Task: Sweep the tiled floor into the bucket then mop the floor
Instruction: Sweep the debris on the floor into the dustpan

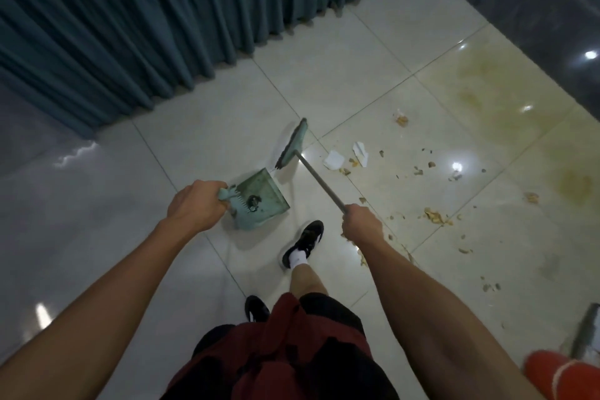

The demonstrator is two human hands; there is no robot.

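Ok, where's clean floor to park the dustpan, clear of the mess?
Bare tile lies left of the dustpan, toward the curtain, and between curtain and broom. Right of the broom it is crowded: paper, crumbs and a yellow stain.

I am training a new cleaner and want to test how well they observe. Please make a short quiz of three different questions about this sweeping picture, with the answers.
1. True or false: the left hand grips the dustpan by its handle.
2. Which thing does the right hand hold? A) a mop B) the broom by its stick C) a cloth
3. Fill in: most of the crumbs and the paper scraps lie on the person's ____ side, not yet in the dustpan.

Key
1. True.
2. B.
3. Right. The tiled floor there also shows a yellowish stain.
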